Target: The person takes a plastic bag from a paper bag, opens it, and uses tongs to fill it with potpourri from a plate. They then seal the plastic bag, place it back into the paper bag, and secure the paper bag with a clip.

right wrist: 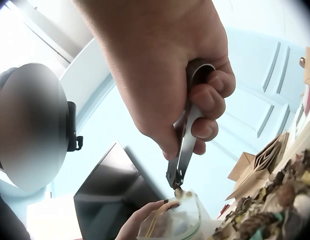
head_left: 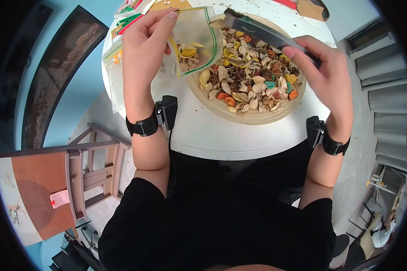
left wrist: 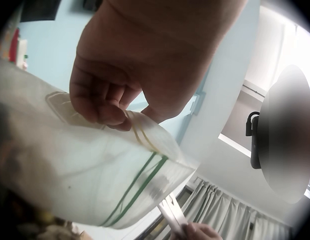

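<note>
Both hands are busy up over the round pale wooden tray full of dried petals [head_left: 257, 119], so I'll use that as the landmark. Left hand [head_left: 144, 45] is just off the tray's far-left side, thumb and fingers pinching the edge of a clear plastic zip bag with yellow and green seal strips [head_left: 201, 29]. That bag overlaps the tray's left rim from the head view, with a small heap of yellow and tan dried petals [head_left: 190, 54] inside it

Right hand [head_left: 323, 67] is over by the tray's right side, fingers wrapped around a pair of silver metal tongs [head_left: 262, 34]. Tong tips look closed on a pale brown dried piece [right wrist: 179, 193], best seen from the right wrist

Imo it all hinges on the tongs vs the bag mouth: their long axis slants across the far part of the tray, from right hand toward far left, pointing straight at the mouth, which seems to face the right hand. The piece is right at the mouth's edge, and I can't tell if it's past the seal. Left hand is the nearer one to it, right hand only reaches via the tongs

Below the tray is a round white tabletop [head_left: 199, 131], and a brown paper box [head_left: 309, 10] sits beyond its far-right side
</note>
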